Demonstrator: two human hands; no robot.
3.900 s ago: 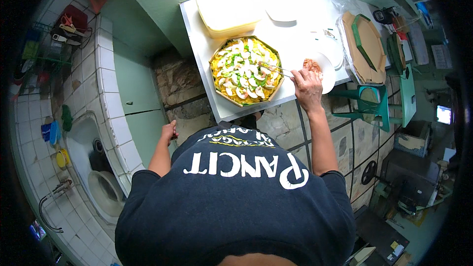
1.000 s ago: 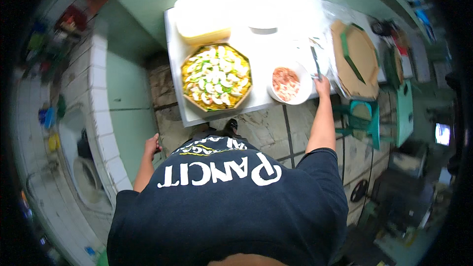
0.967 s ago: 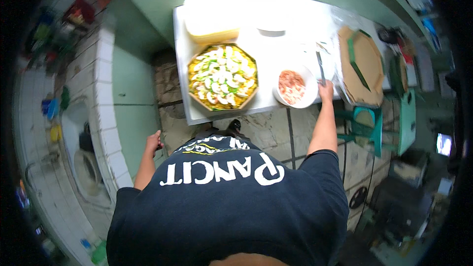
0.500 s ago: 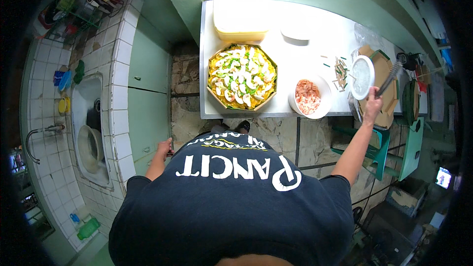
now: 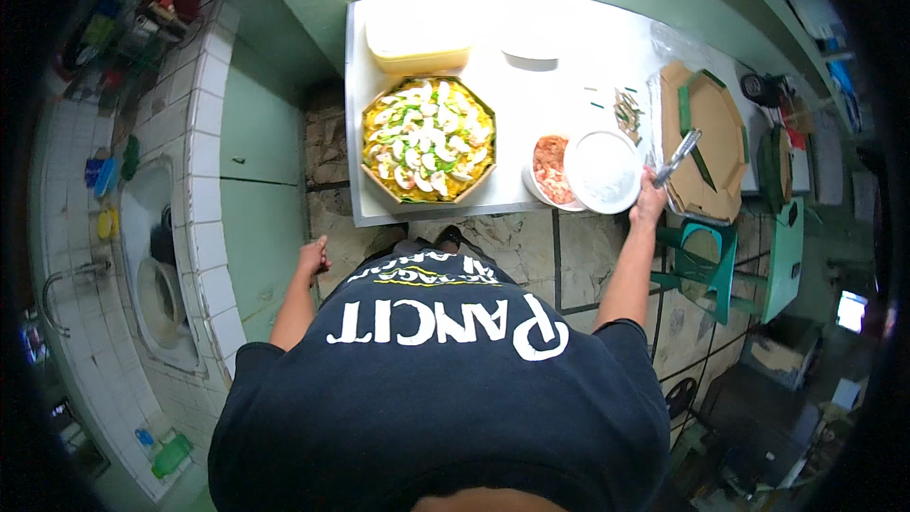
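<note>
My right hand (image 5: 649, 197) is closed round metal tongs (image 5: 677, 157) and the edge of a round white tub or lid (image 5: 603, 172); I cannot tell which. It overlaps the right side of a white tub (image 5: 536, 192) of pinkish shrimp-like pieces (image 5: 551, 169). To the left lies an octagonal tray (image 5: 479, 192) of yellow noodles (image 5: 428, 140) topped with white egg-like slices and chopped greens. My left hand (image 5: 314, 254) hangs low beside the green cabinet, fingers curled and nothing visible in them.
A lidded yellowish box (image 5: 417, 28) and a white dish (image 5: 531, 49) stand at the back of the white table (image 5: 512, 114). Small sticks (image 5: 627, 112) and cardboard trays (image 5: 706, 133) lie right. A green stool (image 5: 706, 270) stands below. The tiled sink (image 5: 166, 256) is left.
My right hand has moved left with the tongs and round white piece, from over the cardboard trays to beside the shrimp tub. My left hand has risen slightly; the view has shifted.
</note>
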